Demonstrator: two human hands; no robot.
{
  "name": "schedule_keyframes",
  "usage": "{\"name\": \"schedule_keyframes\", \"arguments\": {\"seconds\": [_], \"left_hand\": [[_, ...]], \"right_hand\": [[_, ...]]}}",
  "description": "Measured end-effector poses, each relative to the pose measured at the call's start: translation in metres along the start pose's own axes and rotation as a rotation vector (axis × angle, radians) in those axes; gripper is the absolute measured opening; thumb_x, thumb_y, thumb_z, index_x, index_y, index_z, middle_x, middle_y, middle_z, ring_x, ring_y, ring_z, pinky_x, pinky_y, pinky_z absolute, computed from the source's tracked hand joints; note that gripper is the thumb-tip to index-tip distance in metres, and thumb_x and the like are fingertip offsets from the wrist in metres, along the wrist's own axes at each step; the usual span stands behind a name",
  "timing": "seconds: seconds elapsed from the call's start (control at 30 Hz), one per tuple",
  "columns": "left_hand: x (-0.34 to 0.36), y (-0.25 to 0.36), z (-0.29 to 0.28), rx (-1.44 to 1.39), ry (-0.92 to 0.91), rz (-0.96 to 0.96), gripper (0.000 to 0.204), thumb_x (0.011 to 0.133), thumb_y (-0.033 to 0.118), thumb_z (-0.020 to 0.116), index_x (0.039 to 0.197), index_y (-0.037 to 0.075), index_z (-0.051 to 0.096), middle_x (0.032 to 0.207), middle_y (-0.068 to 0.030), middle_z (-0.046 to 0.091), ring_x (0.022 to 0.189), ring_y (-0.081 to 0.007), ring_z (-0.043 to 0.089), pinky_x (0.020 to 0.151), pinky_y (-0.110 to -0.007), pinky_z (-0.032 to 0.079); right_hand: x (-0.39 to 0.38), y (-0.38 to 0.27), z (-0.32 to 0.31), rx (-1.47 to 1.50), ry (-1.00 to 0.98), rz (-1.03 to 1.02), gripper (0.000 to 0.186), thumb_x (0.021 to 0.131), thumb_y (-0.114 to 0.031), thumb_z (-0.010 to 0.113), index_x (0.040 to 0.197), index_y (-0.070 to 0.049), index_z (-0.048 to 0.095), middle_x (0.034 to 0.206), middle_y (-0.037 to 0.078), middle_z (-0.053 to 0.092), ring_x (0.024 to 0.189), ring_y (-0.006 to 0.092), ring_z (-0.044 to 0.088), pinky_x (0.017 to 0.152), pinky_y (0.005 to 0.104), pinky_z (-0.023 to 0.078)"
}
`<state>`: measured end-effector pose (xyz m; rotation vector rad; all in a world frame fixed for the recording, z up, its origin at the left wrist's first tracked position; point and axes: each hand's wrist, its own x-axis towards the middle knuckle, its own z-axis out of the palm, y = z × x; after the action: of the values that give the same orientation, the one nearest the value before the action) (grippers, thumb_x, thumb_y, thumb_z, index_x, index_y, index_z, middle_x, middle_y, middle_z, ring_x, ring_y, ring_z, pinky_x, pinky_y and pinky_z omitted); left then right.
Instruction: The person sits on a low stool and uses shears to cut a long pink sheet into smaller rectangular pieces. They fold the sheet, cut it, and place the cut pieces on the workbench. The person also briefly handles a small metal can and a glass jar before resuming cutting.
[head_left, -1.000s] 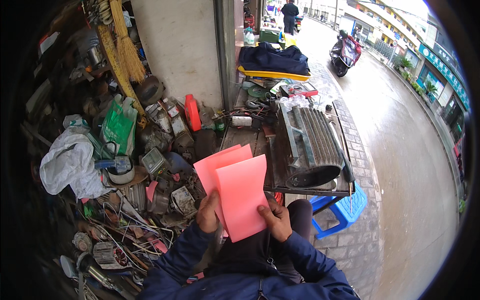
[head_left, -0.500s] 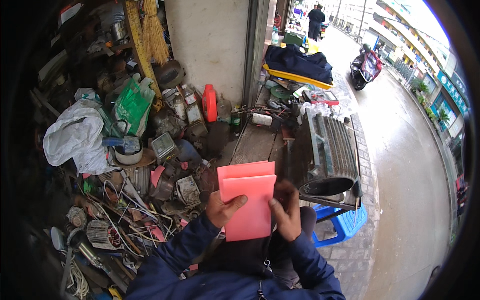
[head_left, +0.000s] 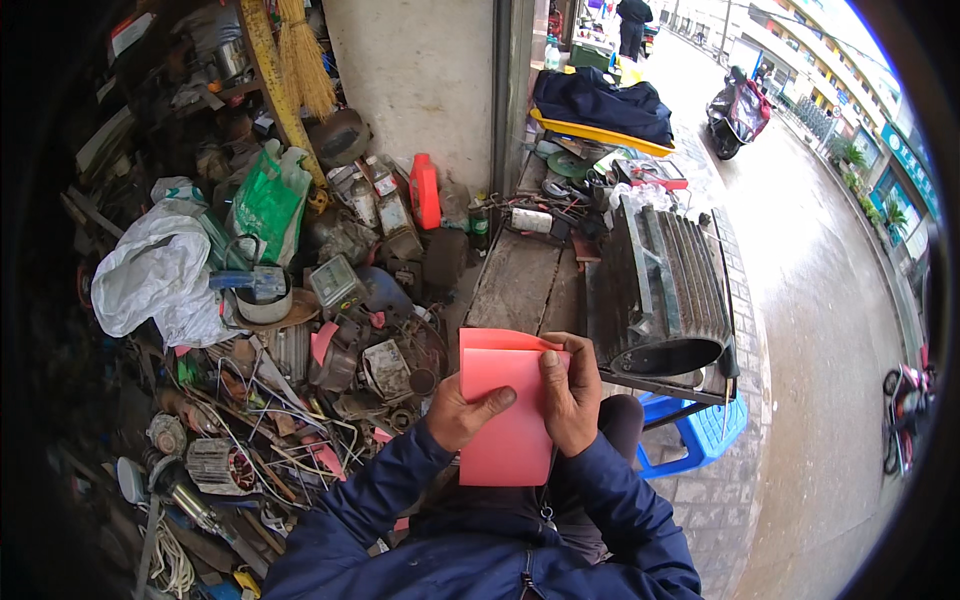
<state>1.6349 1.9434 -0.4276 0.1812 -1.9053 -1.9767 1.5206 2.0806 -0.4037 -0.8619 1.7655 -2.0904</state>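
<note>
A pink sheet of paper (head_left: 506,440), folded over so a second edge shows along its top, is held upright in front of my lap. My left hand (head_left: 462,411) grips its left edge with the thumb lying across the face. My right hand (head_left: 573,392) covers the right edge, fingers curled over the top corner. Both dark blue sleeves come up from the lower edge. Just beyond the paper is a wooden workbench (head_left: 525,285) carrying a large grey ribbed motor housing (head_left: 665,290).
A heap of scrap metal, wire and motor parts (head_left: 300,370) fills the ground at left, with white (head_left: 160,270) and green (head_left: 268,205) bags and a red jug (head_left: 424,192). A blue plastic stool (head_left: 700,440) stands at right. Beyond are a wet street, a parked scooter (head_left: 738,108), and a distant person (head_left: 632,20).
The two spread pink layers have been brought together into one aligned fold. My hands have shifted up the sheet's edges, the right hand now over the top right corner.
</note>
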Motion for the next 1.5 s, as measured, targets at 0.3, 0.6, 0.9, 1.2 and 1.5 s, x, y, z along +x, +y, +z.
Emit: {"name": "schedule_keyframes", "arguments": {"seconds": [0.3,0.6,0.9,1.2,1.5], "left_hand": [[0.004,0.006,0.003,-0.117,-0.054,-0.129,0.028,0.102,0.018,0.067,0.123,0.0,0.068,0.108,-0.0042,0.073,0.097,-0.0115,0.066,0.086,-0.03,0.054],[0.008,0.008,0.008,-0.172,-0.054,-0.174,0.026,0.102,0.015,0.067,0.124,0.0,0.068,0.111,-0.0049,0.072,0.099,-0.0113,0.066,0.087,-0.028,0.054],[0.014,0.007,0.007,-0.079,0.063,0.009,0.025,0.102,0.014,0.066,0.122,0.0,0.069,0.109,-0.0041,0.073,0.097,-0.0125,0.067,0.086,-0.029,0.053],[0.034,0.016,-0.025,-0.141,0.28,0.163,0.023,0.102,0.012,0.067,0.121,0.0,0.069,0.111,-0.0041,0.073,0.1,-0.0112,0.066,0.087,-0.027,0.052],[0.003,-0.008,-0.015,-0.602,0.02,-0.402,0.031,0.101,0.023,0.066,0.124,0.003,0.064,0.11,-0.0103,0.072,0.095,-0.0226,0.072,0.077,-0.036,0.058]], "right_hand": [[0.012,0.001,-0.016,-0.306,0.0,-0.279,0.029,0.102,-0.018,0.067,0.123,0.001,0.063,0.102,0.012,0.069,0.095,0.0177,0.065,0.084,0.0285,0.05],[0.012,0.007,-0.02,-0.171,-0.001,-0.112,0.019,0.102,-0.017,0.067,0.108,0.001,0.064,0.097,0.004,0.066,0.09,0.0098,0.058,0.082,0.0248,0.047],[-0.001,0.01,-0.013,0.164,-0.044,0.032,0.033,0.101,-0.019,0.069,0.122,0.002,0.055,0.119,0.009,0.063,0.111,0.0149,0.057,0.097,0.0292,0.047],[-0.083,0.049,-0.02,0.024,-0.28,0.301,0.035,0.104,-0.028,0.065,0.123,0.002,0.065,0.101,0.005,0.071,0.097,0.0077,0.059,0.087,0.0278,0.05],[-0.071,0.037,-0.031,-0.056,-0.267,0.188,0.03,0.106,-0.024,0.063,0.123,0.0,0.065,0.097,0.011,0.072,0.095,0.0093,0.064,0.086,0.0289,0.052]]}}
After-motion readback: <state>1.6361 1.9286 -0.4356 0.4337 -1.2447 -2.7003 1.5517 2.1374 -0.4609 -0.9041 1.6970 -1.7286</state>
